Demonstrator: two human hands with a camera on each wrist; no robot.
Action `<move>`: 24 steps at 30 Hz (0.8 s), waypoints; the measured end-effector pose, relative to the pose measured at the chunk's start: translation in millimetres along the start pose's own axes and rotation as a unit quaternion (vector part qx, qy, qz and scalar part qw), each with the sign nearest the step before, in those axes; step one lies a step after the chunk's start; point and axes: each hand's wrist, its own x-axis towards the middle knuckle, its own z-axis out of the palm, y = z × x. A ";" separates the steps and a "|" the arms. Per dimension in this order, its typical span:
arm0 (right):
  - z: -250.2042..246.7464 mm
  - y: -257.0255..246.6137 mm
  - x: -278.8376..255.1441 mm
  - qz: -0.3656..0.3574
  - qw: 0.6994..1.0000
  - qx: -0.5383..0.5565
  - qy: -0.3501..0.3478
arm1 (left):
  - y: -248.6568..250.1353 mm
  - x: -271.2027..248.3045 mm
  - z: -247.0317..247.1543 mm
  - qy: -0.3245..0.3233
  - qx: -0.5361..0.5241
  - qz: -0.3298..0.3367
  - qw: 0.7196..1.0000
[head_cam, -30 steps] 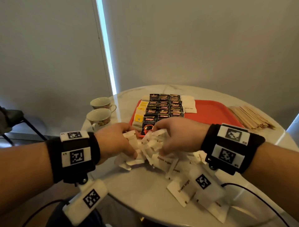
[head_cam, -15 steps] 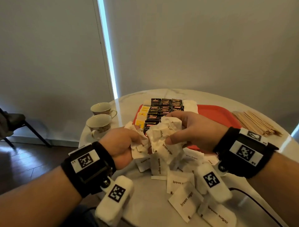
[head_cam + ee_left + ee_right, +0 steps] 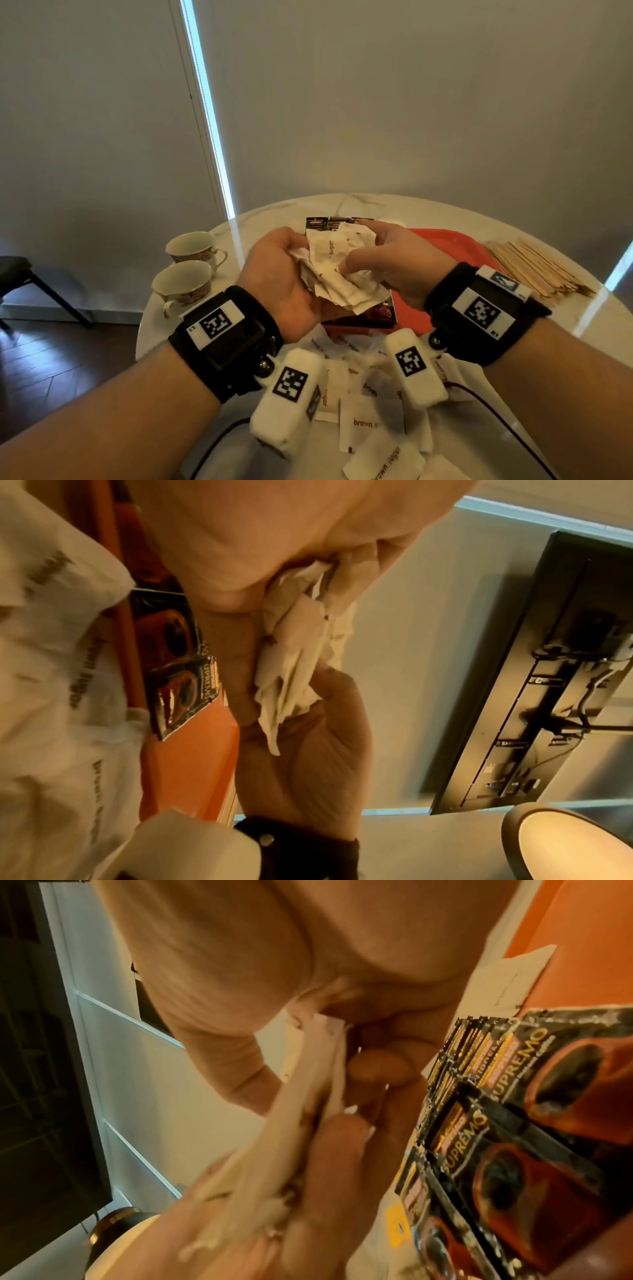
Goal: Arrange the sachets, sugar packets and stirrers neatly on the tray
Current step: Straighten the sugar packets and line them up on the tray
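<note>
A loose bundle of sugar packets (image 3: pixel 337 270) is held above the near edge of the tray (image 3: pixel 442 240), the left hand (image 3: pixel 281 274) and right hand (image 3: pixel 394 260) each with a grip closed around it. The bundle is uneven — packets could slip out and fall on the sachets (image 3: pixel 329 222) already laid there, or on the surface (image 3: pixel 513 411), where more packets lie.

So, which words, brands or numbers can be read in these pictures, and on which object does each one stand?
"brown sugar": white paper sugar packets lying on the round marble table.
"sugar": bunch of white sugar packets held by left hand and right hand.
"SUPREMO": black coffee sachets on the red plastic tray.
Square black-and-white code markers on the black wristbands: tiny characters beside them, not readable.
Yellow sachet: too blurred.
</note>
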 end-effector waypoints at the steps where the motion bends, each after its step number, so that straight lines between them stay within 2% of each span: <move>1: -1.2 -0.3 2.9 -0.002 1.000 -0.021 0.006 | 1.4 4.4 3.9 0.000 0.016 -0.001 1.000; 7: -18.4 -2.5 18.3 -0.015 0.993 -0.115 0.016 | -2.3 46.6 18.1 0.063 0.177 0.038 0.981; 9: -27.9 -1.2 23.9 -0.022 0.990 -0.138 0.033 | -3.0 60.7 20.5 0.077 0.189 0.035 0.978; 10: -32.6 -0.1 26.7 -0.023 0.992 -0.122 0.036 | -2.0 68.6 20.5 0.090 0.183 0.039 0.978; 14: -49.0 7.7 37.2 -0.019 0.995 0.060 0.082 | 8.4 97.9 19.0 0.126 0.123 0.056 0.983; 19: -52.3 20.9 47.0 -0.017 0.980 0.154 0.127 | 13.3 119.4 10.9 0.142 0.058 0.069 0.986; 21: -51.6 25.3 49.5 -0.018 0.977 0.168 0.134 | 10.4 120.4 6.4 0.130 0.080 0.082 0.985; 24: -49.1 28.8 47.9 -0.030 0.979 0.166 0.119 | 5.9 112.6 4.8 0.072 0.142 0.106 0.982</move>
